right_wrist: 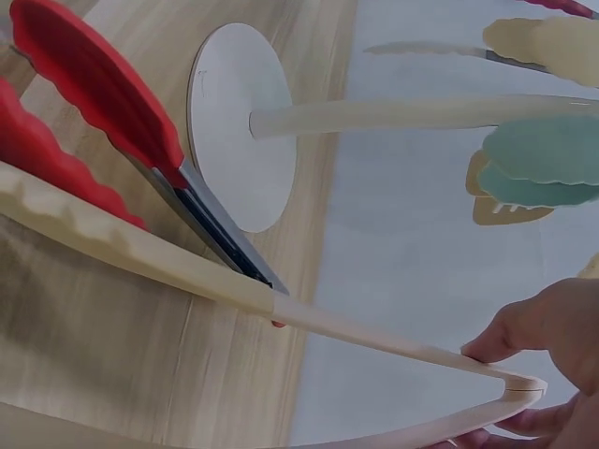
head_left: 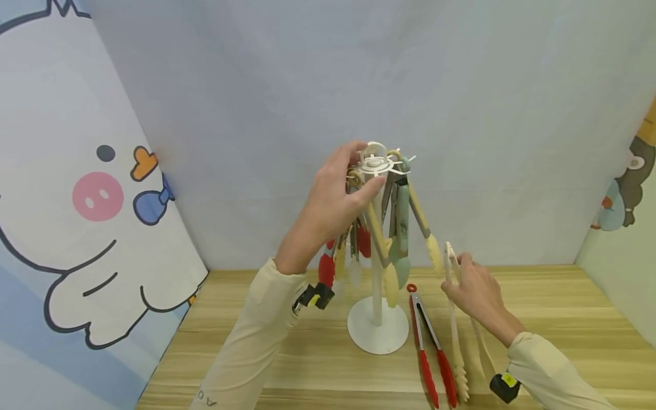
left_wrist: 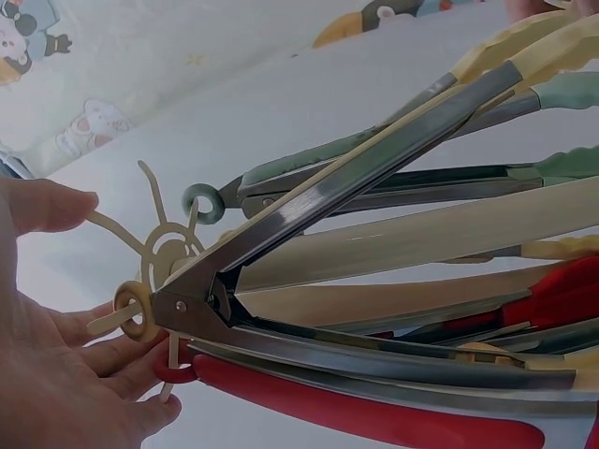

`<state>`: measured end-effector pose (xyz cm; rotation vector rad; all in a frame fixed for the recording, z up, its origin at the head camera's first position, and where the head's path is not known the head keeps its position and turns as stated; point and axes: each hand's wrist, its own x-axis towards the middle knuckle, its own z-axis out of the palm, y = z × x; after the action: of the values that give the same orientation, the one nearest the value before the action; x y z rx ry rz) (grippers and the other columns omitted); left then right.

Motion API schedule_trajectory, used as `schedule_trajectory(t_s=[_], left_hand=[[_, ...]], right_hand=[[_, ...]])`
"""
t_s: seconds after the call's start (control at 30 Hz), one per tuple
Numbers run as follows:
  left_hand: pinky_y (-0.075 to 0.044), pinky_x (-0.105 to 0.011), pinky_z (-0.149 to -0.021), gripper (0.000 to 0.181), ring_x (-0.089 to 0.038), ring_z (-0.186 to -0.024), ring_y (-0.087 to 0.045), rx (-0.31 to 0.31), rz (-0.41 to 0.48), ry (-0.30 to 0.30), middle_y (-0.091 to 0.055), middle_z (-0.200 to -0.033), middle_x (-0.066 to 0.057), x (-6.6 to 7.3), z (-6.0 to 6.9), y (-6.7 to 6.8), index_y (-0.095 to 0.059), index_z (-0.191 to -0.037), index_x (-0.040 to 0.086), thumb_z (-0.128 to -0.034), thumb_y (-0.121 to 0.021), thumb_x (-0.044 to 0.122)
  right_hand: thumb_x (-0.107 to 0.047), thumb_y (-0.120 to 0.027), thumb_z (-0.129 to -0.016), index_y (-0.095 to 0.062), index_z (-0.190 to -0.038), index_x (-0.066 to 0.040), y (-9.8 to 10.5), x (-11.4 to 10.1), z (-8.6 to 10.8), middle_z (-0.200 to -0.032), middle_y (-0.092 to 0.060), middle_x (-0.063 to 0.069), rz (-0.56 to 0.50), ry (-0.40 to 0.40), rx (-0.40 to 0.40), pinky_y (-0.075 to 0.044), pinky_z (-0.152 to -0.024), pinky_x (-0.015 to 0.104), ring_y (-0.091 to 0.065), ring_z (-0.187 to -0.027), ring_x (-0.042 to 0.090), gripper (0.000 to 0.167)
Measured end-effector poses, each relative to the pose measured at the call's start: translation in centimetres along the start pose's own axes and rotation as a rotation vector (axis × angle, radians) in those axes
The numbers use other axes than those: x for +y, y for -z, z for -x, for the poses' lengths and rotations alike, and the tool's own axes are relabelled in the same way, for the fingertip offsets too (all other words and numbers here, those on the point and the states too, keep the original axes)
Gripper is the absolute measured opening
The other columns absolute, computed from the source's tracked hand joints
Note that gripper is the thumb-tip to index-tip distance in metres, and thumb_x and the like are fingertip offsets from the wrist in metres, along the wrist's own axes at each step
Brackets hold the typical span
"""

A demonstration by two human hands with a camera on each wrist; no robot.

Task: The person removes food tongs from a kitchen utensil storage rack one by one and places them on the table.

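Note:
My left hand (head_left: 333,196) holds the hooked top of a white utensil rack (head_left: 378,337), thumb and fingers spread about its hooks. Yellow-handled tongs (left_wrist: 281,224) hang by a ring close to my fingers, with green tongs (head_left: 402,219) and red tongs (left_wrist: 356,402) hanging beside them. To the right of the rack, my right hand (head_left: 479,293) grips cream tongs (head_left: 453,319) near their hinged end. Their arms are spread and point down toward the table; whether the tips touch it I cannot tell.
Red-tipped tongs (head_left: 427,347) lie on the wooden table (head_left: 307,364) between the rack base and the cream tongs. A pale curtain (head_left: 256,114) hangs behind, and a panel with a cartoon figure (head_left: 66,142) stands on the left.

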<state>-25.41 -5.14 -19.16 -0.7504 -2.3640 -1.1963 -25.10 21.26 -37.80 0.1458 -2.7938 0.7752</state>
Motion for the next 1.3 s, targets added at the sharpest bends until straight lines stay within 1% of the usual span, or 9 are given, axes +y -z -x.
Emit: schedule_trajectory(t_s=[0.2,0.43,0.67,0.77,0.9,1.03,1.13,1.3], left_hand=[[-0.045,-0.038,-0.088,0.055,-0.019,-0.111,-0.047,-0.002,-0.017,-0.002,-0.05,-0.125,-0.008,-0.1,0.0,0.0,-0.042,-0.138,0.011,-0.09,-0.06,0.03],[-0.046,-0.034,-0.086,0.056,-0.019,-0.111,-0.047,-0.007,-0.03,-0.002,-0.049,-0.126,-0.009,0.0,0.0,0.0,-0.04,-0.139,0.011,-0.0906,-0.059,0.031],[-0.045,-0.034,-0.086,0.056,-0.019,-0.11,-0.048,-0.005,-0.033,-0.003,-0.05,-0.126,-0.009,-0.1,0.0,-0.1,-0.04,-0.139,0.011,-0.0906,-0.059,0.031],[-0.044,-0.034,-0.087,0.056,-0.019,-0.111,-0.047,-0.002,-0.041,-0.004,-0.05,-0.126,-0.009,-0.2,0.0,-0.1,-0.04,-0.139,0.011,-0.0905,-0.059,0.031],[-0.043,-0.035,-0.09,0.056,-0.018,-0.114,-0.046,-0.006,-0.049,-0.006,-0.05,-0.127,-0.007,0.0,0.4,0.2,-0.04,-0.14,0.012,-0.0907,-0.059,0.033],[-0.042,-0.036,-0.092,0.057,-0.018,-0.117,-0.045,-0.019,-0.05,-0.001,-0.049,-0.128,-0.007,0.2,0.9,0.6,-0.039,-0.141,0.014,-0.0911,-0.059,0.034],[-0.042,-0.036,-0.092,0.058,-0.018,-0.117,-0.045,-0.028,-0.042,-0.002,-0.048,-0.129,-0.007,0.3,1.3,0.8,-0.038,-0.141,0.014,-0.0912,-0.058,0.035],[-0.043,-0.035,-0.091,0.058,-0.017,-0.116,-0.045,-0.029,-0.017,-0.019,-0.049,-0.128,-0.007,0.5,1.8,1.2,-0.039,-0.141,0.014,-0.0908,-0.059,0.035]], right_hand=[[-0.012,-0.061,-0.078,-0.044,-0.112,0.008,-0.8,0.1,0.0,-0.075,-0.056,0.016,-0.011,-0.021,-0.008,-0.035,-0.041,0.033,-0.046,-0.05,0.022,0.042],[-0.012,-0.061,-0.079,-0.044,-0.112,0.01,-1.6,0.4,-0.2,-0.069,-0.054,0.013,0.003,-0.019,-0.006,-0.033,-0.04,0.032,-0.044,-0.048,0.021,0.043],[-0.011,-0.064,-0.08,-0.046,-0.109,0.01,-2.2,0.9,-0.3,-0.073,-0.057,0.018,0.008,-0.011,0.013,-0.035,-0.042,0.034,-0.047,-0.052,0.023,0.04],[-0.011,-0.065,-0.08,-0.046,-0.109,0.011,-2.4,1.1,-0.3,-0.073,-0.057,0.019,0.009,0.002,0.023,-0.035,-0.041,0.034,-0.047,-0.051,0.022,0.04],[-0.011,-0.065,-0.081,-0.046,-0.11,0.011,-2.7,0.9,0.3,-0.065,-0.053,0.014,0.008,0.003,0.035,-0.033,-0.04,0.032,-0.044,-0.048,0.02,0.041],[-0.012,-0.064,-0.083,-0.045,-0.112,0.011,-3.0,0.7,0.9,-0.06,-0.048,0.009,0.011,-0.015,0.027,-0.033,-0.04,0.032,-0.042,-0.046,0.018,0.041],[-0.012,-0.063,-0.084,-0.045,-0.112,0.01,-3.3,0.5,1.4,-0.063,-0.052,0.012,0.014,-0.028,0.024,-0.035,-0.04,0.033,-0.045,-0.047,0.02,0.04],[-0.011,-0.063,-0.083,-0.047,-0.11,0.01,-3.7,0.2,2.4,-0.083,-0.061,0.025,0.023,-0.035,0.038,-0.038,-0.042,0.036,-0.051,-0.054,0.023,0.038]])
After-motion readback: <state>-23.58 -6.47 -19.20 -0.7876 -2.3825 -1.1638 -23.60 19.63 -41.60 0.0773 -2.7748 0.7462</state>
